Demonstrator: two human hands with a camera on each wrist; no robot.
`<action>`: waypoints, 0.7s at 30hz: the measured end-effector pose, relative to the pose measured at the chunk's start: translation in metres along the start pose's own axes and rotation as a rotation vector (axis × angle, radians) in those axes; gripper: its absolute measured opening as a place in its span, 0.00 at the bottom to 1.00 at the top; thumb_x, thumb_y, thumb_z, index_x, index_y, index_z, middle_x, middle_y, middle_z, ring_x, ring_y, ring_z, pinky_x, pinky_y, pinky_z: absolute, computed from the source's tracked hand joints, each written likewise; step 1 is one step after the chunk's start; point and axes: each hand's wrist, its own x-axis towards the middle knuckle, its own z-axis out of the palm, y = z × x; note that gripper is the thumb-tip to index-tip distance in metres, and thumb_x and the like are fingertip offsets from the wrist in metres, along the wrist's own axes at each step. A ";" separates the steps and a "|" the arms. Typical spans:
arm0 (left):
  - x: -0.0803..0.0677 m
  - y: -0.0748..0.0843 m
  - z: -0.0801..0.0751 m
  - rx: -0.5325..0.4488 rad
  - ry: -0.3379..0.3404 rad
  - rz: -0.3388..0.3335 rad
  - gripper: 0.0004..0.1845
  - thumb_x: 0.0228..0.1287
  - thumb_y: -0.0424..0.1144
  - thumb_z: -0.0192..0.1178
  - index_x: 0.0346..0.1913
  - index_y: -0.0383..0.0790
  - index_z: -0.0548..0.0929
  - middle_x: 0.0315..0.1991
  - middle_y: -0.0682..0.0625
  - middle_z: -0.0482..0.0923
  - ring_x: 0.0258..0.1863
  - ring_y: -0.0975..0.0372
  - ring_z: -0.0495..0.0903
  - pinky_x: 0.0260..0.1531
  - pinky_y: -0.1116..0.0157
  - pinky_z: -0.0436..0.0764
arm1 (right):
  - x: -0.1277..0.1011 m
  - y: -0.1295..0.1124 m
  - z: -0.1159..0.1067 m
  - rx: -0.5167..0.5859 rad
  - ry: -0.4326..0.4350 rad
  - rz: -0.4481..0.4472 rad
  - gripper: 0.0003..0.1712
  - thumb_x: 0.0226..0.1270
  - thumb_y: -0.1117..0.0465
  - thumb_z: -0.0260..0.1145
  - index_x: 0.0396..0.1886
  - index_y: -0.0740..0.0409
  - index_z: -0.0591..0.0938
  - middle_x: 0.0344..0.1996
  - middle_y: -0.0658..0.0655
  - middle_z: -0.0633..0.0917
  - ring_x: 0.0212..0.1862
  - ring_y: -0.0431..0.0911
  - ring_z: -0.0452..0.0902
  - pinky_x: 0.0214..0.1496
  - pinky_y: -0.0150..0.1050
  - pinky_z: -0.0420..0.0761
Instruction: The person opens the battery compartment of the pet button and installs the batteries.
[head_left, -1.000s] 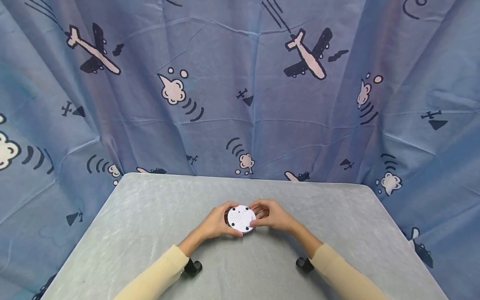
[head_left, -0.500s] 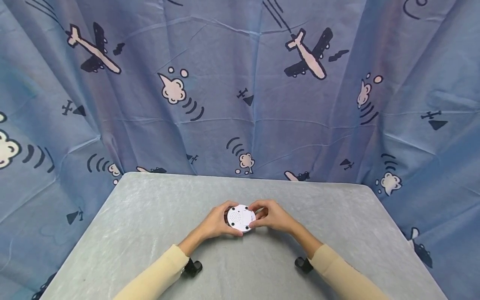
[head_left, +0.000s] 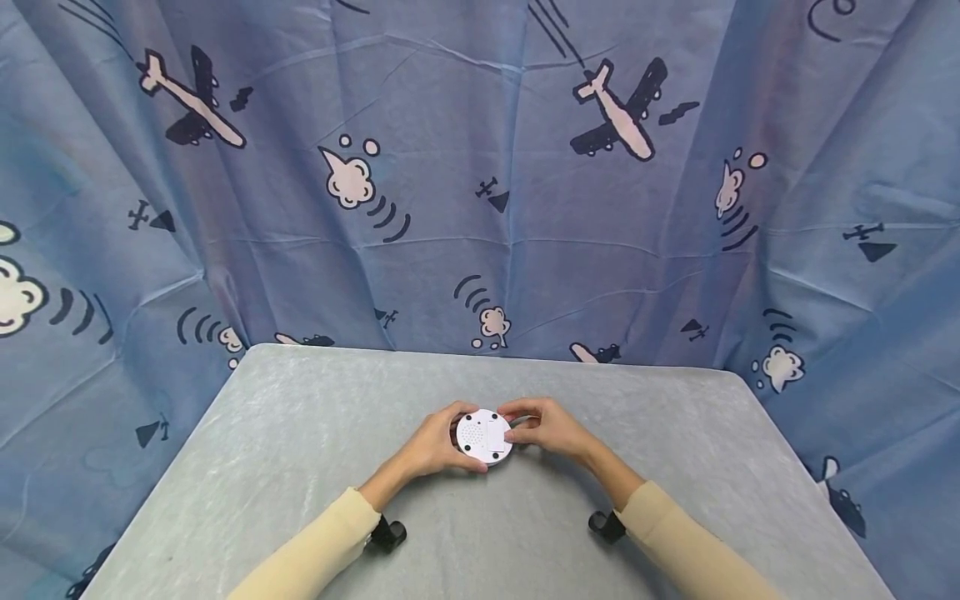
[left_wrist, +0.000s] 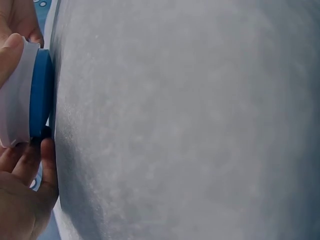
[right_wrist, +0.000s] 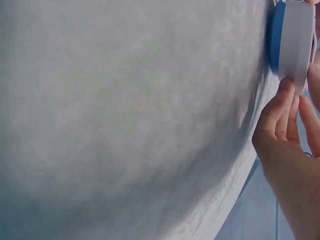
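Note:
A round white device point(head_left: 472, 435), with a dotted grille, small black feet and a rectangular cover point(head_left: 495, 436), faces up between both hands. Its other side is blue, as the blue face point(left_wrist: 41, 92) in the left wrist view shows. My left hand point(head_left: 437, 442) grips its left rim, the thumb along the near edge and fingers at the far edge. From the right, my right hand point(head_left: 547, 429) holds the rim, its thumb on the cover's right edge. Some fingertips are hidden behind the device. The right wrist view shows the right hand's fingers against the white side point(right_wrist: 295, 45).
A grey cloth-covered table point(head_left: 300, 433) lies below the hands. Behind it hangs a blue curtain point(head_left: 420, 250) printed with planes and clouds. A black wrist mount point(head_left: 387, 533) sits at the left cuff, another black mount point(head_left: 606, 527) at the right one.
My right thumb has shifted up from the device's lower right edge onto the cover's right edge, baring more of the cover. The left hand keeps its grip almost unmoved.

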 end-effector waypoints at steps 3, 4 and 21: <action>0.000 0.001 0.000 0.002 0.001 0.002 0.47 0.36 0.41 0.87 0.63 0.33 0.76 0.55 0.44 0.81 0.52 0.58 0.80 0.53 0.59 0.76 | 0.003 -0.001 0.001 0.032 0.011 0.045 0.25 0.63 0.72 0.73 0.58 0.76 0.79 0.48 0.66 0.84 0.42 0.50 0.83 0.41 0.36 0.80; 0.000 0.001 0.000 0.000 0.002 0.002 0.46 0.36 0.40 0.87 0.63 0.33 0.76 0.55 0.44 0.81 0.51 0.58 0.80 0.53 0.59 0.76 | 0.003 -0.001 0.001 0.047 0.016 0.071 0.24 0.62 0.72 0.74 0.58 0.75 0.80 0.47 0.66 0.85 0.42 0.49 0.83 0.41 0.37 0.80; -0.001 0.001 0.000 0.009 0.000 0.026 0.48 0.37 0.41 0.88 0.63 0.32 0.75 0.55 0.44 0.81 0.51 0.58 0.79 0.53 0.58 0.76 | 0.001 -0.005 0.005 0.051 0.023 0.111 0.28 0.57 0.69 0.79 0.57 0.71 0.81 0.43 0.63 0.85 0.41 0.49 0.80 0.36 0.37 0.79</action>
